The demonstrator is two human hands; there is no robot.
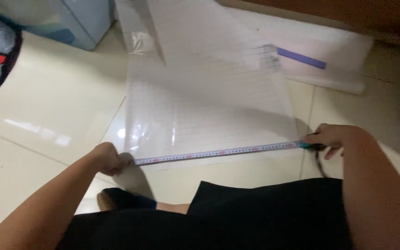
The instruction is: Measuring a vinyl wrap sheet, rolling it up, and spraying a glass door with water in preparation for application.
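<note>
Both hands (pixel 109 159) (pixel 330 137) apart, pinching taut tape measure (pixel 218 152) ends.

Tape measure (pixel 218 152) lies across the sheet's (pixel 209 106) near edge (floor (pixel 56 97) beneath), roll (pixel 320 60) behind.

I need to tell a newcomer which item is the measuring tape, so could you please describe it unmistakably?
Find the large gridded sheet on the pale tiled floor. Along its near edge runs the measuring tape, stretched between the left hand and right hand. It alone is a narrow marked strip.
</note>
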